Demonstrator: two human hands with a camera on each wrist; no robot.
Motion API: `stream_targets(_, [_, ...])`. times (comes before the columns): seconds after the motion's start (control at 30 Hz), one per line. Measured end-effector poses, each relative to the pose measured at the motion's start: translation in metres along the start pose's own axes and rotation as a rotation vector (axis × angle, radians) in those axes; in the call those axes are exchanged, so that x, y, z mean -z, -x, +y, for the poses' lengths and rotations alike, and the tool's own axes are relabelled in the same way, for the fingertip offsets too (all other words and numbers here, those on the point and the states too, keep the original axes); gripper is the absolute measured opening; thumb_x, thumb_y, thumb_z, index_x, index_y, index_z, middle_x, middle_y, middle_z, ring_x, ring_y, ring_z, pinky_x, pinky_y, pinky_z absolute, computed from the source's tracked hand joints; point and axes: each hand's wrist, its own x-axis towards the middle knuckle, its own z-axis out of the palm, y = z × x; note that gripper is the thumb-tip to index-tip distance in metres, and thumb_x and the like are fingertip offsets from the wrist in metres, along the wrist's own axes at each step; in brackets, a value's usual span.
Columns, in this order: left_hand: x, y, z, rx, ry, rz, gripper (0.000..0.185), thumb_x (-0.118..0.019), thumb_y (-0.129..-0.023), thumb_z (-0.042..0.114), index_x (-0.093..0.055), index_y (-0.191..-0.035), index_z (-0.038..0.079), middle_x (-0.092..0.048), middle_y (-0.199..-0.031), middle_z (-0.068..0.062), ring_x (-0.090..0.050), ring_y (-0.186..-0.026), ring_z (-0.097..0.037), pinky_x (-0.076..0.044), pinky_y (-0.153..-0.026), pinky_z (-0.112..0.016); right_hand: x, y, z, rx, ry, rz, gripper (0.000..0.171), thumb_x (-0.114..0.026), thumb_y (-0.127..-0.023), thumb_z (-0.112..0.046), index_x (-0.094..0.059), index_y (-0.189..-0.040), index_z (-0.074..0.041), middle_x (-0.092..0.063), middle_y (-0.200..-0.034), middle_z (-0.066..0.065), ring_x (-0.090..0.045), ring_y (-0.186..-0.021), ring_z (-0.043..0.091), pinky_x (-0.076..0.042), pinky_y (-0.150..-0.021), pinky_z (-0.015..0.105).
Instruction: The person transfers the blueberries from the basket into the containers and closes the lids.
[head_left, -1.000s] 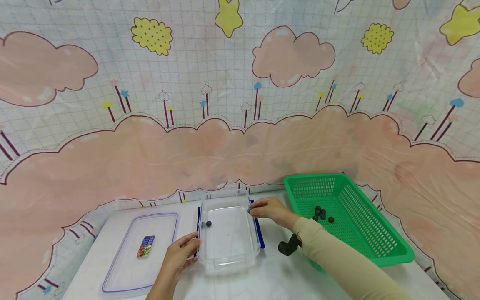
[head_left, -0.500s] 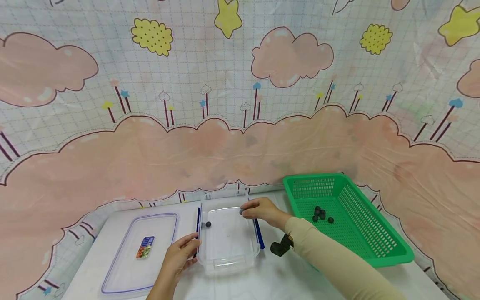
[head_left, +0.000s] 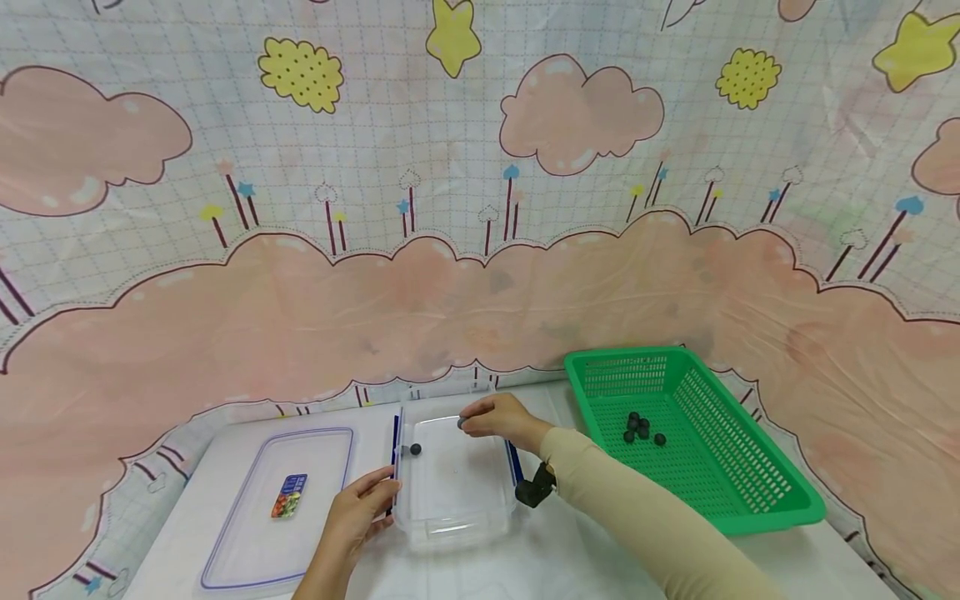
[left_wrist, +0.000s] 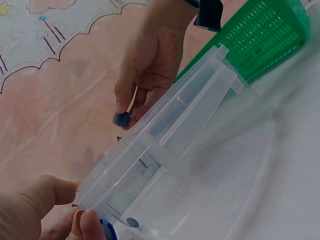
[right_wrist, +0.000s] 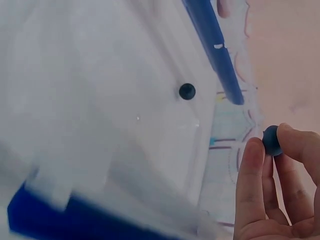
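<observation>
My right hand [head_left: 491, 417] pinches a small dark ball [head_left: 462, 423] over the far part of a clear plastic box [head_left: 454, 521]. In the wrist views the held ball [left_wrist: 121, 119] [right_wrist: 271, 140] sits at my fingertips [right_wrist: 252, 152]. A second dark ball [head_left: 416, 449] [right_wrist: 187, 91] [left_wrist: 132, 222] lies inside the box by its left wall. My left hand [head_left: 363, 504] grips the box's near left edge, thumb [left_wrist: 47, 192] on the rim.
A green mesh basket [head_left: 757, 504] at the right holds several dark balls [head_left: 641, 428]. The box's clear lid [head_left: 232, 542] with a sticker lies flat at the left. Blue latches [head_left: 395, 442] flank the box. A cartoon-cloud cloth [head_left: 480, 208] hangs behind the white table [head_left: 540, 558].
My right hand has carried the ball leftward from the box's right rim to over its far middle. The left hand and the box have stayed put.
</observation>
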Motion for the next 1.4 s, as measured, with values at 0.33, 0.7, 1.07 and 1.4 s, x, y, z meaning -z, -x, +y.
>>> stream_targets(0.33, [0.001, 0.002, 0.002, -0.001, -0.007, -0.001, 0.044, -0.071, -0.089, 0.014, -0.061, -0.130, -0.001, -0.066, -0.090, 0.005, -0.061, -0.085, -0.016, -0.055, -0.064, -0.027, -0.024, -0.009, 0.000, -0.015, 0.038, 0.015, 0.025, -0.071, -0.085, 0.001, -0.069, -0.109, 0.008, -0.071, -0.100, 0.012, -0.070, -0.090, 0.020, -0.059, -0.084, 0.031])
stream_targets(0.7, [0.002, -0.001, 0.002, 0.002, -0.003, 0.000, 0.045, -0.070, -0.090, 0.015, -0.060, -0.131, 0.000, -0.067, -0.090, 0.005, -0.060, -0.082, -0.015, -0.055, -0.063, -0.026, -0.027, -0.015, -0.010, -0.024, 0.080, 0.026, 0.019, -0.072, -0.086, -0.001, -0.070, -0.104, 0.003, -0.071, -0.097, 0.011, -0.071, -0.089, 0.020, -0.059, -0.083, 0.031])
stream_targets(1.07, [0.000, -0.002, 0.004, 0.003, -0.010, -0.002, 0.044, -0.070, -0.090, 0.015, -0.060, -0.130, -0.001, -0.066, -0.092, 0.004, -0.061, -0.085, -0.017, -0.055, -0.065, -0.028, -0.031, -0.025, -0.008, -0.021, 0.006, 0.026, 0.025, -0.071, -0.086, 0.001, -0.068, -0.109, 0.008, -0.071, -0.101, 0.014, -0.071, -0.092, 0.022, -0.058, -0.085, 0.031])
stream_targets(1.4, [0.000, -0.003, 0.003, 0.007, -0.019, 0.003, 0.045, -0.070, -0.090, 0.017, -0.060, -0.131, 0.000, -0.067, -0.094, 0.004, -0.061, -0.088, -0.018, -0.055, -0.067, -0.028, -0.050, -0.031, -0.002, -0.075, 0.046, 0.125, 0.018, -0.075, -0.081, 0.002, -0.072, -0.098, 0.005, -0.072, -0.091, 0.012, -0.071, -0.079, 0.018, -0.060, -0.077, 0.029])
